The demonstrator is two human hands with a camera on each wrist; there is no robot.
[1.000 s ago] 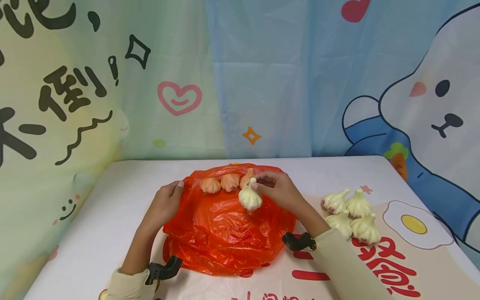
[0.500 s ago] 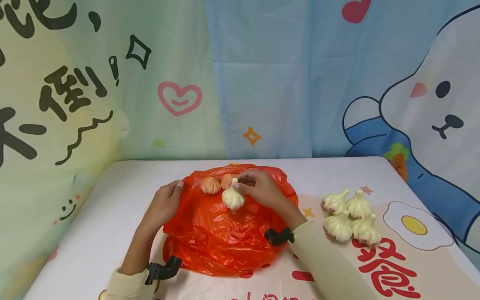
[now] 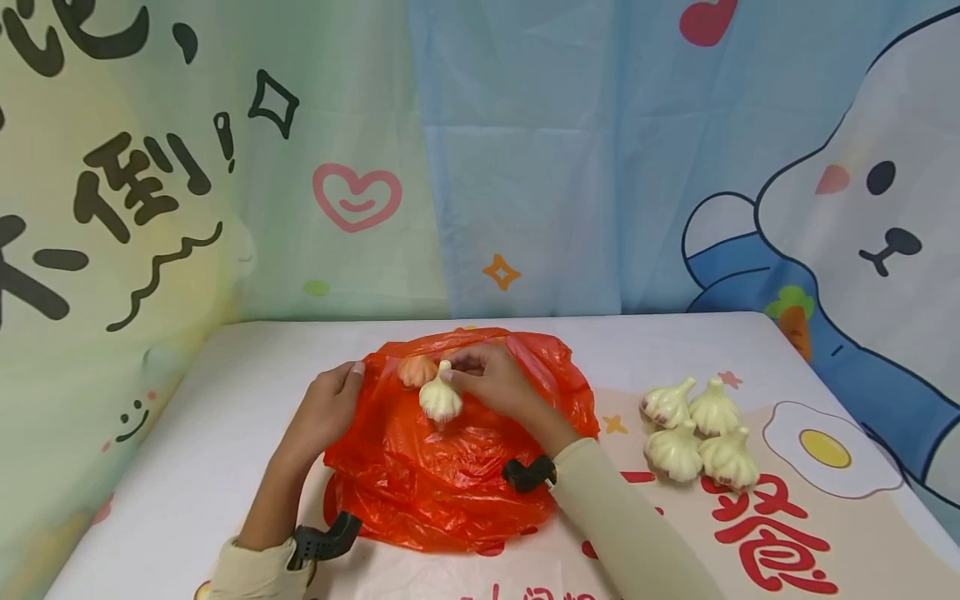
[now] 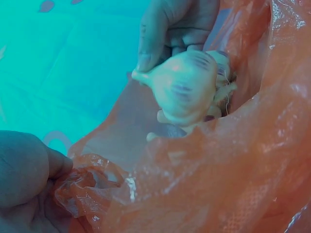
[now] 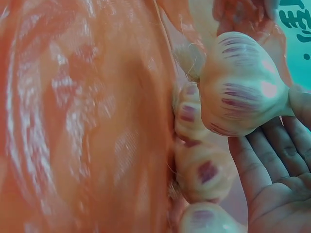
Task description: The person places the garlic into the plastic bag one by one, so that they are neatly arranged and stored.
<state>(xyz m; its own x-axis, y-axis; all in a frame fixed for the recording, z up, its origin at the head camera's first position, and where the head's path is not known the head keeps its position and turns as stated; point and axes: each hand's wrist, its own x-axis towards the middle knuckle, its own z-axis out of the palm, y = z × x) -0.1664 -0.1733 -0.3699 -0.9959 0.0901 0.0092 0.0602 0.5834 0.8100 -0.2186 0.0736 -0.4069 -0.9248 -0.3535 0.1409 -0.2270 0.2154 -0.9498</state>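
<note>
My right hand (image 3: pixel 491 382) pinches a pale garlic bulb (image 3: pixel 441 400) by its stem, at the mouth of a red plastic bag (image 3: pixel 450 492). Purple streaks mark this bulb in the right wrist view, root end toward the bag. My left hand (image 3: pixel 330 408) grips the bag's left edge; the left wrist view shows its thumb and fingers (image 4: pixel 29 174) on the bunched plastic. Inside the bag lie more bulbs (image 5: pixel 205 172), in a row close to the held one. One bulb (image 3: pixel 417 371) shows through the red film; the right hand hides others in the head view.
Several loose garlic bulbs (image 3: pixel 701 433) sit clustered on the table right of the bag. A printed mat (image 3: pixel 622 533) with red lettering and a fried egg lies under them. Behind the table hangs a cartoon curtain (image 3: pixel 525 167).
My right hand has carried the garlic bulb leftward across the bag's mouth, covering bulbs that showed before. The left hand keeps its hold on the bag's edge.
</note>
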